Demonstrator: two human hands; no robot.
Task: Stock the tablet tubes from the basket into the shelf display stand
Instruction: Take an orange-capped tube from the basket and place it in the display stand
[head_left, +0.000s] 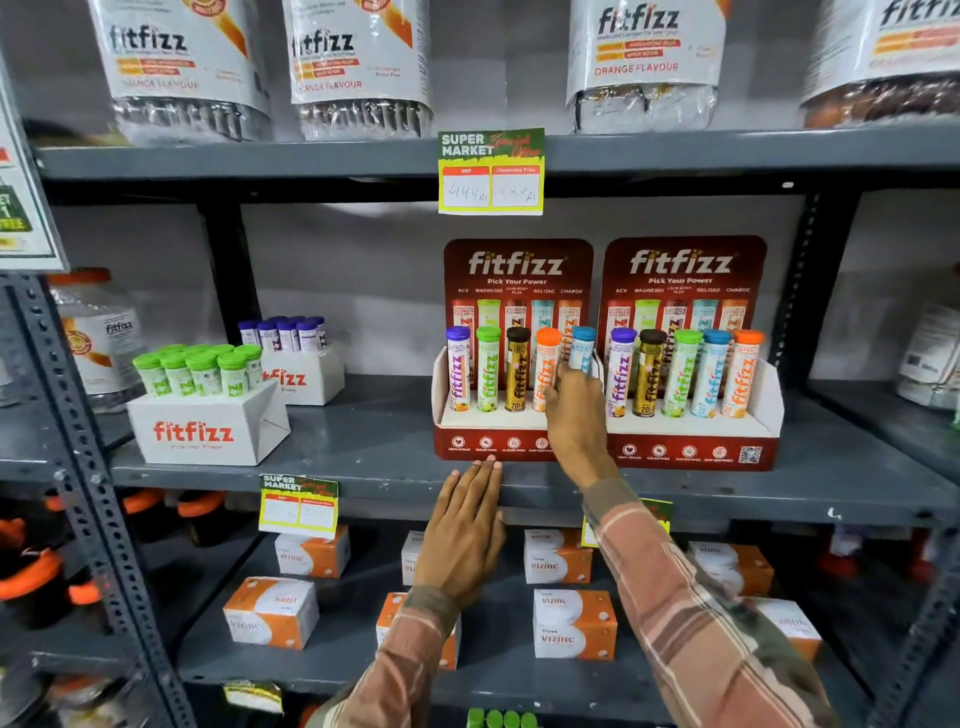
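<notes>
Right hand (574, 415) clamped on blue-capped tube (582, 349) in left cardboard stand (467, 436), five cylindrical tubes there; left hand (464, 530) flat, fingers together, at shelf (363, 467) front edge.

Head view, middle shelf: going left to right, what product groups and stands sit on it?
Green-capped tubes in a white box → purple-capped tubes in a white box → left display stand, where the right hand is at the blue-capped tube → right display stand, holding five tubes.
</notes>
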